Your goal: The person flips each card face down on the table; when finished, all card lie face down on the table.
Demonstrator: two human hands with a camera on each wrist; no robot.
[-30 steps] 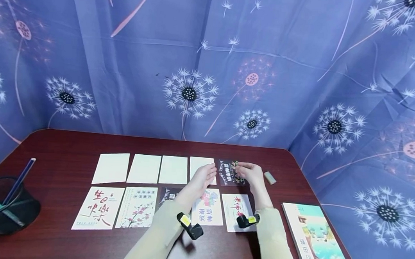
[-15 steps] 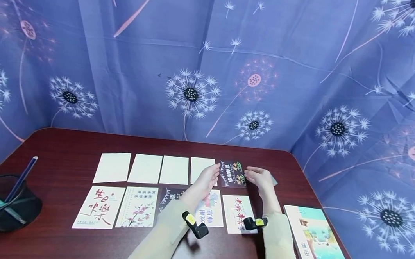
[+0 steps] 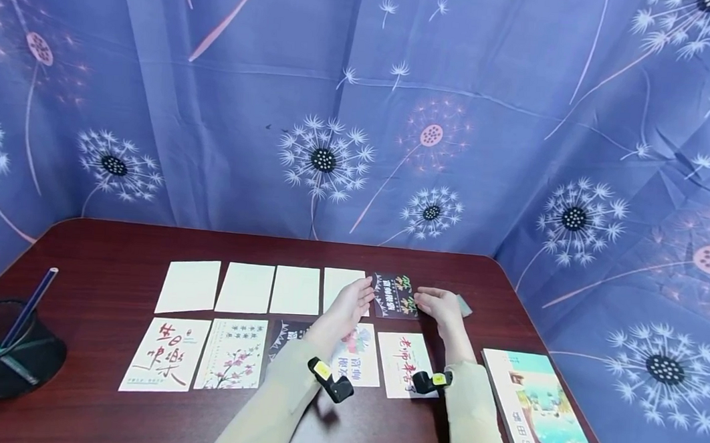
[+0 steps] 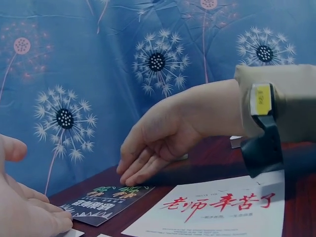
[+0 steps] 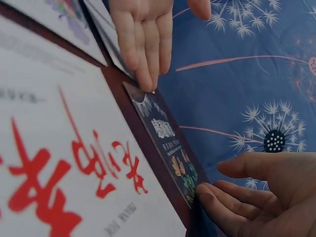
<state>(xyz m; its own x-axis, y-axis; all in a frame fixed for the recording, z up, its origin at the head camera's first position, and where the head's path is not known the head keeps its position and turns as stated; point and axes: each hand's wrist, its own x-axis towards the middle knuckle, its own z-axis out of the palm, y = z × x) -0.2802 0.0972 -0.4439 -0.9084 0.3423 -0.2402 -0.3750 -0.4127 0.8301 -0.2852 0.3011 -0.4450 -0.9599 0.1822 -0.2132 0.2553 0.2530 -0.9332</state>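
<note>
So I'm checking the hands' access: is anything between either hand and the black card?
Nothing visible. The left hand has straight fingertips at the black card's left edge, and the right hand has them at its right edge. The eraser lies beyond the right hand.

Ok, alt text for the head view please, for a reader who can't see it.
Two straight-fingered hands, left hand and right hand, touch the side edges of a black card lying at the right end of the far row of cards on a dark red table. Four blank cream cards fill that row; printed cards lie nearer.
</note>
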